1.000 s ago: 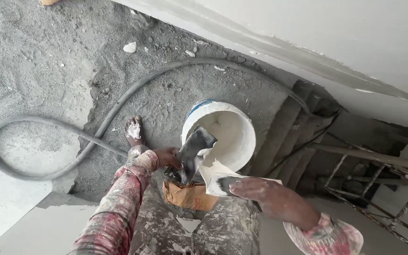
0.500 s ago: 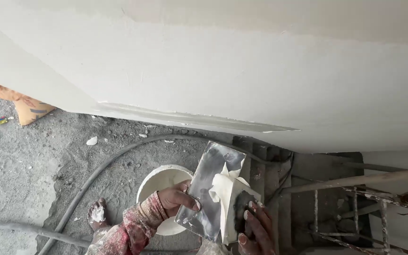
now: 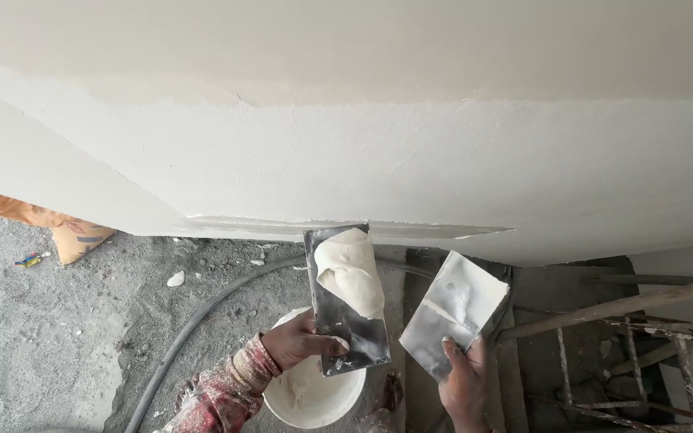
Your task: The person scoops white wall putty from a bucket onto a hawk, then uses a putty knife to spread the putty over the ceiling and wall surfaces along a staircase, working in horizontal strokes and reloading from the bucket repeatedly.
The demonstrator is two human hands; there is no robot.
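Up against the pale plastered wall [image 3: 362,144], the left hand [image 3: 302,343] grips a steel trowel [image 3: 346,309] by its lower edge, fingers [image 3: 332,345] curled shut across the blade face with the thumb behind, and a thick dollop of white plaster [image 3: 352,277] sits on the upper half of the blade. Just beside it, the right hand [image 3: 463,383] holds a second flat blade [image 3: 455,313], smeared thinly with plaster and tilted to the right; its fingers are closed round the bottom corner. The two blades stand near each other but apart. Below the left wrist, a white bucket [image 3: 314,397] rests on the gritty floor [image 3: 42,337], with a grey hose [image 3: 194,329] curving past it.
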